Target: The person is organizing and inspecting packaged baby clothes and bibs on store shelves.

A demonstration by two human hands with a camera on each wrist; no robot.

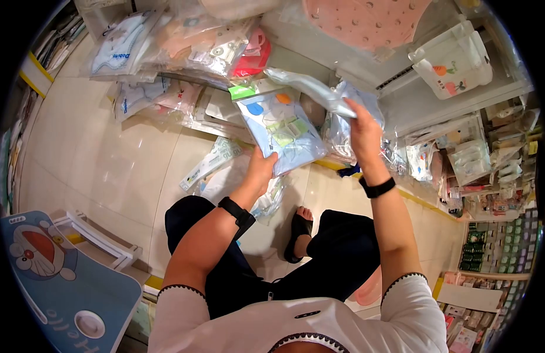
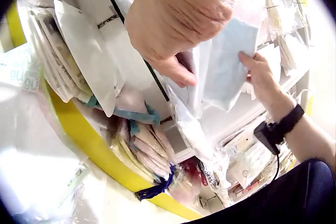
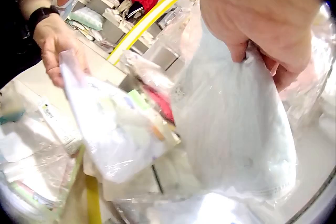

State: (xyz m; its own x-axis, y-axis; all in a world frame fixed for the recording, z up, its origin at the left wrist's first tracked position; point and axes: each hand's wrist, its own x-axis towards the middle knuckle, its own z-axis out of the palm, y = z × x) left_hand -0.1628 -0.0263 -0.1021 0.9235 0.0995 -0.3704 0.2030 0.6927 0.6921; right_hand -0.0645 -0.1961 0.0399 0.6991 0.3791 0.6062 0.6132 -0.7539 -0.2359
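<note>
The left hand (image 1: 262,172) pinches the lower edge of a flat plastic-wrapped package (image 1: 282,130), light blue with a green top strip and orange and blue patches. To its right the right hand (image 1: 366,134) grips the end of a second clear-wrapped, pale blue package (image 1: 312,88), which tilts up to the left. In the right wrist view this pale package (image 3: 236,124) hangs from the fingers of the right hand (image 3: 257,24), with the other package (image 3: 118,129) at left in the left hand (image 3: 58,50). The left wrist view shows the right hand (image 2: 262,79) holding the pale package (image 2: 228,66).
Wrapped goods lie on a low shelf (image 1: 296,65) ahead, and more hang on the right. A clear container with a carrot picture (image 1: 452,62) stands upper right. Loose packages (image 1: 216,170) lie on the floor between the legs and shelf. A blue cartoon-printed stool or table (image 1: 78,282) is lower left.
</note>
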